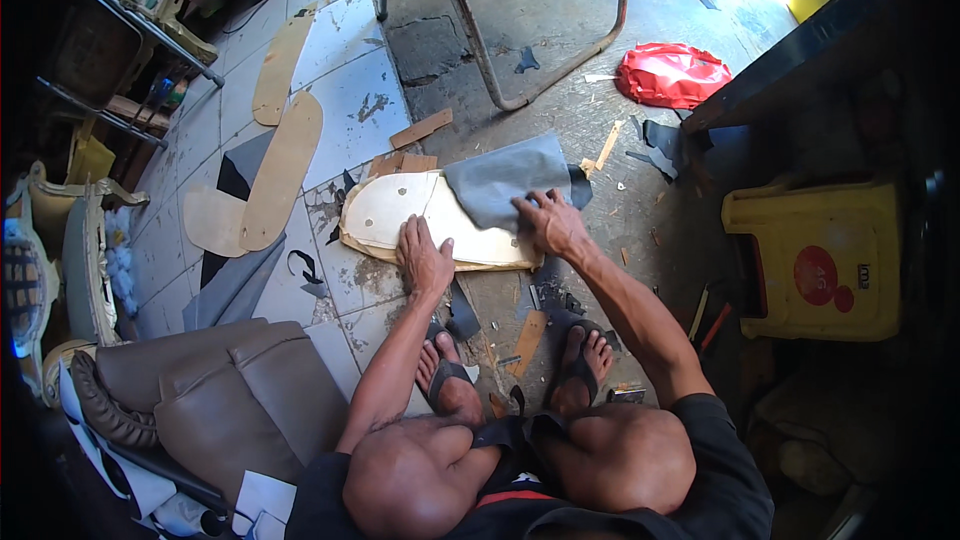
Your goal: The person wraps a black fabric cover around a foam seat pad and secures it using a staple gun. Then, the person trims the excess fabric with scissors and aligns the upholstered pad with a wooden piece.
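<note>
A long cream padded board (400, 202) with rounded ends lies on the floor in front of my feet, its yellowish foam showing along the edge. My left hand (427, 256) rests on its near edge, fingers stretched out and holding nothing. Over the board's right part drapes a grey fabric sheet (510, 175). My right hand (555, 225) has bent fingers closed at the sheet's lower right edge; the fingertips are partly hard to make out.
Bare rounded boards (285, 170) lie on the left tiles over grey fabric scraps (235, 285). Brown upholstered cushions (230, 400) sit at lower left. A yellow plastic stool (810, 265) lies at right. Beyond are a metal chair frame (480, 60) and a red plastic bundle (672, 75).
</note>
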Demonstrator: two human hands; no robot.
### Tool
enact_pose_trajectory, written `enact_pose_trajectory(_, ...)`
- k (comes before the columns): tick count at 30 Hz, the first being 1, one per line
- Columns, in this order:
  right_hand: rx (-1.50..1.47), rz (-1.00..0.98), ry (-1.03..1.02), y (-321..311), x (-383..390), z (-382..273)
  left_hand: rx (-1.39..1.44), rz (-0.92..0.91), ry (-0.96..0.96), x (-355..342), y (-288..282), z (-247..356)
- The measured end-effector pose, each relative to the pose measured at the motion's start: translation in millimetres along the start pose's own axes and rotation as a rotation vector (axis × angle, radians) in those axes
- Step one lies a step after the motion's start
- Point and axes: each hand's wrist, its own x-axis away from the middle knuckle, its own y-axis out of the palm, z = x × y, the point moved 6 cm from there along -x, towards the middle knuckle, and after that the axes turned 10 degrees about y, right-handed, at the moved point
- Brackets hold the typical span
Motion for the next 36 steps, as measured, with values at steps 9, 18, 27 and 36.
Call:
enact_pose_trajectory(9,-0.752,0.529,0.756,-64.0,38.1,168.2,-0.100,-0.139,0.029,32.8,-8.6,-27.3)
enact_pose_trajectory(18,-0.353,1.353,0.761,-151.3,164.0,213.1,0.003,-0.026,0.084,32.0,-11.3,-17.8)
enact_pose_trajectory(27,-0.356,0.059,-0.107,7.3,33.1,-48.5,0.310,0.129,-0.141,62.5,2.8,-7.7)
enact_pose_trajectory(36,-0.218,-0.108,0.277,20.3,27.9,-24.9,1.285,0.170,-1.147,42.9,37.0,-75.8)
